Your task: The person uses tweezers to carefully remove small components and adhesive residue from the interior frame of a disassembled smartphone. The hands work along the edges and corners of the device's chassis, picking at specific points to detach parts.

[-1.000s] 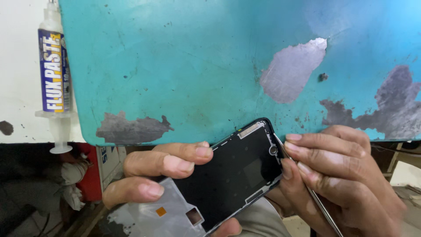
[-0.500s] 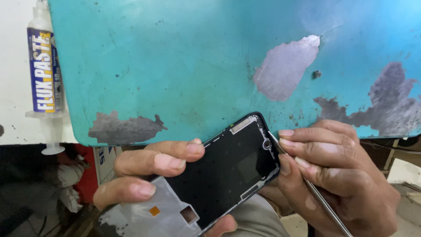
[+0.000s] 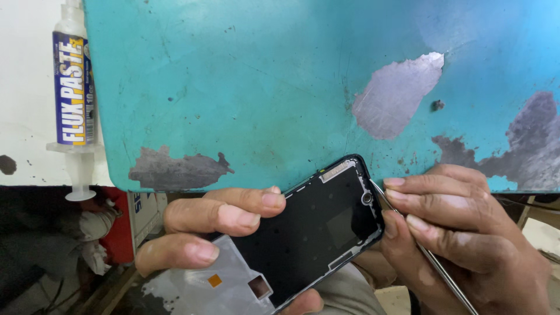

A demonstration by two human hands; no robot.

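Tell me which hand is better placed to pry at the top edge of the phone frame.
The right hand: it holds the thin metal tool, whose tip meets the phone frame at its top corner. The left hand only grips the frame.

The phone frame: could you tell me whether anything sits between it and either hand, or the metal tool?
Nothing visible does. The left hand already grips the phone frame, fingers across its face. The right hand touches its right edge and holds the metal tool, whose tip meets that edge directly.

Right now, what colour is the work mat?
The mat is teal, with worn grey patches; the head view shows it.
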